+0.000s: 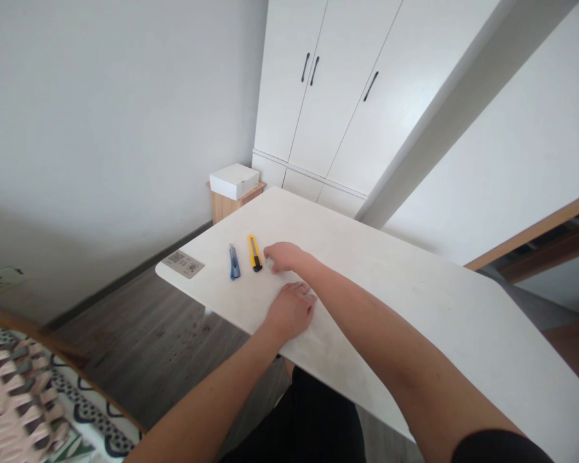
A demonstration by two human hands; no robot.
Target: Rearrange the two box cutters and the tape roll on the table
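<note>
A blue utility knife (234, 262) and a yellow utility knife (254, 252) lie side by side on the white table (366, 270). Just right of the yellow one, my right hand (283, 256) is closed around a small pale, shiny thing (270, 262). Most of that thing is covered by my fingers, so its kind cannot be made out. My left hand (292, 310) rests on the tabletop near the front edge, palm down, with its fingers stretched out and nothing visible in them. It lies below my right wrist.
A printed label (186, 263) is stuck on the table's left corner. Beyond the table, a white box (234, 181) sits on a wooden stand (222, 207). White wardrobe doors (337, 83) stand behind. Pink matting (9, 405) on patterned fabric is at lower left.
</note>
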